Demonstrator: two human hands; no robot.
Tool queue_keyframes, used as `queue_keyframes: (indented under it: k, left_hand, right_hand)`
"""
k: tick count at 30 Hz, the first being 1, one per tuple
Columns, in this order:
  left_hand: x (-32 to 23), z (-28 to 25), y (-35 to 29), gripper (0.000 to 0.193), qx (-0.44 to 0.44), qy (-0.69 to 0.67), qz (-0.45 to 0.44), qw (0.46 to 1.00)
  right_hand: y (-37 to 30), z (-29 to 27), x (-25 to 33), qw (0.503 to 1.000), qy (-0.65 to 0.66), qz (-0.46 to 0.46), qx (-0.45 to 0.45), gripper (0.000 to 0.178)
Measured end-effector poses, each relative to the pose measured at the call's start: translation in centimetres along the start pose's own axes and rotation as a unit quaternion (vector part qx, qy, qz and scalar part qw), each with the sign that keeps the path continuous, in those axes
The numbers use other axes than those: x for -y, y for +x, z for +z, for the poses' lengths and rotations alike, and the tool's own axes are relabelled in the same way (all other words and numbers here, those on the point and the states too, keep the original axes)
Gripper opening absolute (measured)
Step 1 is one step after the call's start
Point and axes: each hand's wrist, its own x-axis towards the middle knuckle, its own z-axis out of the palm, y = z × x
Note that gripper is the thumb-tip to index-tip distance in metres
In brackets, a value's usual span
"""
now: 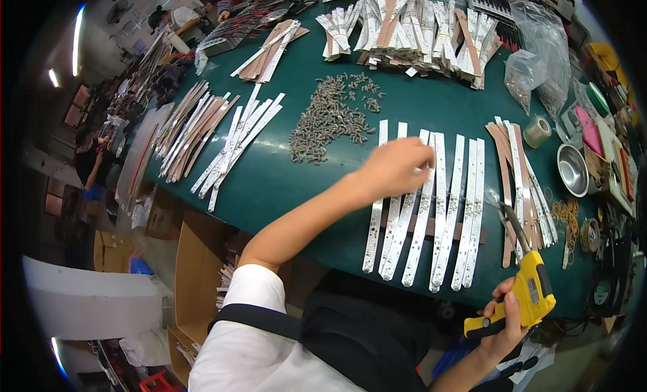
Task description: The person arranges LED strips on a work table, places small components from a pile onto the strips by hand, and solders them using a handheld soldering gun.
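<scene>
Left hand (399, 167) over a row of white strips (412, 254); right hand (504, 324) gripping a yellow tool (534, 291)
Left fingers bunched together, whether pinching anything I cannot tell; right fingers wrapped round the tool; the strips lie side by side on the green table (266, 200), seemingly for easy reach; a heap of grey parts (327, 122) sits beyond, probably to stay handy.

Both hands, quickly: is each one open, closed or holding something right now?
Left hand: fingers curled above the strips; whether it holds anything cannot be told.
Right hand: closed, holding the yellow tool.
</scene>
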Motion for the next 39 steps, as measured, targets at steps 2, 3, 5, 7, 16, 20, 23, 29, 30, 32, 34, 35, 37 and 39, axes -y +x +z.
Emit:
queue_keyframes:
  k: [2,3,5,7,16,20,23,29,30,32,34,35,37,39]
  left_hand:
    - [2.3,-2.3,-1.2,0.01,-0.022,0.039,-0.056,0.997]
    - [4.0,-3.2,-1.8,0.01,-0.032,0.08,-0.063,0.994]
    - [6.5,-4.5,-3.4,0.009,-0.057,0.103,-0.112,0.987]
    - [8.0,-5.6,-4.5,0.009,-0.064,0.106,-0.122,0.985]
    - [8.1,-9.2,-8.2,0.009,-0.007,0.086,-0.189,0.978]
    - [7.8,-7.7,-9.7,0.013,-0.017,0.175,-0.158,0.972]
    - [7.6,-7.4,-9.2,0.014,0.01,0.189,-0.193,0.963]
    - [7.6,-7.0,-8.4,0.009,0.011,0.184,-0.157,0.97]
    - [7.6,-7.1,-8.3,0.009,0.013,0.182,-0.153,0.971]
    - [7.3,-7.3,-7.7,0.012,0.038,0.199,-0.197,0.959]
    - [6.6,-6.9,-6.9,0.011,0.018,0.198,-0.162,0.966]
    - [5.8,-6.5,-6.2,0.01,-0.001,0.068,-0.19,0.979]
    - [4.3,-5.4,-4.4,0.01,-0.017,-0.106,-0.204,0.973]
    - [2.8,-4.1,-2.8,0.01,-0.005,-0.148,-0.187,0.971]
  right_hand:
    - [0.1,-0.2,-0.1,1.0,0.004,-0.022,-0.011,0.041]
    - [0.1,0.0,0.0,0.999,-0.001,-0.024,-0.021,0.042]
    - [0.2,0.2,-0.2,1.0,0.004,-0.022,-0.018,0.042]
    - [0.3,0.3,-0.3,1.0,0.011,-0.019,-0.013,0.042]
    - [0.2,0.4,-0.6,1.0,-0.007,-0.012,-0.02,0.043]
    - [0.3,0.5,-0.6,1.0,0.0,-0.006,0.001,0.043]
    - [0.3,0.9,-0.6,1.0,0.002,0.003,0.012,0.044]
    - [0.0,0.4,-0.7,1.0,0.004,-0.016,0.017,0.046]
    - [0.0,0.3,-0.7,1.0,0.004,-0.018,0.012,0.046]
    - [-0.1,0.3,-0.5,1.0,0.006,-0.018,0.011,0.046]
    - [0.1,0.1,-0.5,1.0,0.01,-0.022,0.006,0.045]
    - [0.1,0.1,-0.5,1.0,0.019,-0.018,0.005,0.046]
    - [0.1,0.3,-0.4,1.0,0.03,-0.007,-0.005,0.046]
    - [0.0,0.4,-0.3,1.0,0.014,-0.012,0.009,0.046]
